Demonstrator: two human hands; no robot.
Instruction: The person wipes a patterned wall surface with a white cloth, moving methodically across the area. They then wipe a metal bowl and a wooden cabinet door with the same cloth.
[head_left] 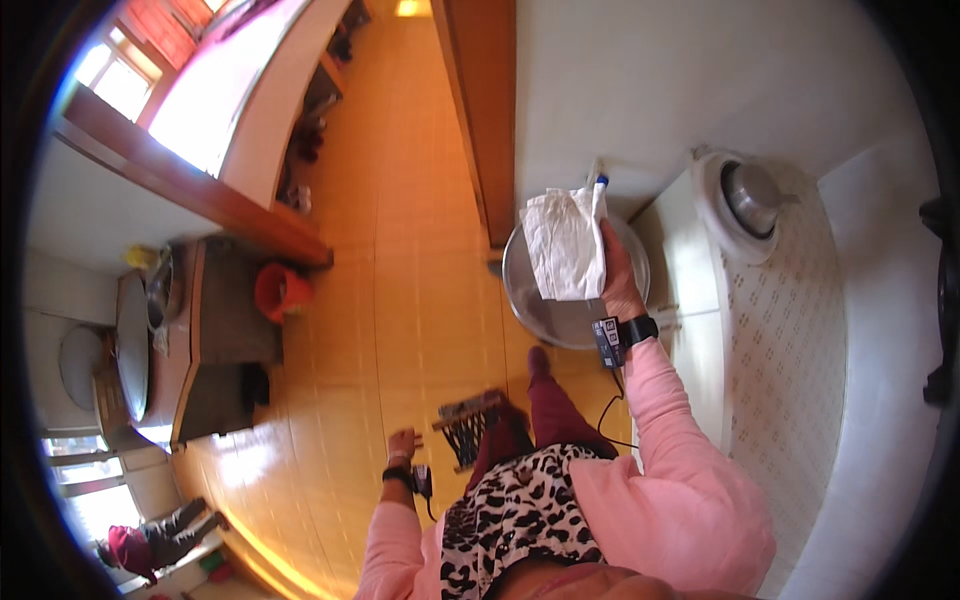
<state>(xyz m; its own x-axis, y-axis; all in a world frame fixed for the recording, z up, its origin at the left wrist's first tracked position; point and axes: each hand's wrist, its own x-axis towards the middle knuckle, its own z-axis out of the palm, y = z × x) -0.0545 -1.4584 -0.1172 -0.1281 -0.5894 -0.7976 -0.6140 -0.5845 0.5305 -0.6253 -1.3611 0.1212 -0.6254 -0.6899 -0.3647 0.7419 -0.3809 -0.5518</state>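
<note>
My right hand (620, 265) is stretched forward, its fingers closed on the edge of a folded, creased white cloth (565, 245). The cloth hangs above a large round metal basin (518, 285) and covers much of its opening. Behind the cloth's upper corner, a small fitting with a blue part (601, 181) juts from the wall. My left hand (404, 443) hangs low at my left side, near a folding stool (468, 428). It holds nothing that I can see, and its fingers stand a little apart.
Right of the basin is a pale patterned counter (785, 340) with a metal pot (755, 198) set into it. A wooden door frame (480, 120) rises beyond the basin. A red bucket (280, 292) stands left by a cabinet (235, 315). A figure in dark red (130, 550) appears far lower left.
</note>
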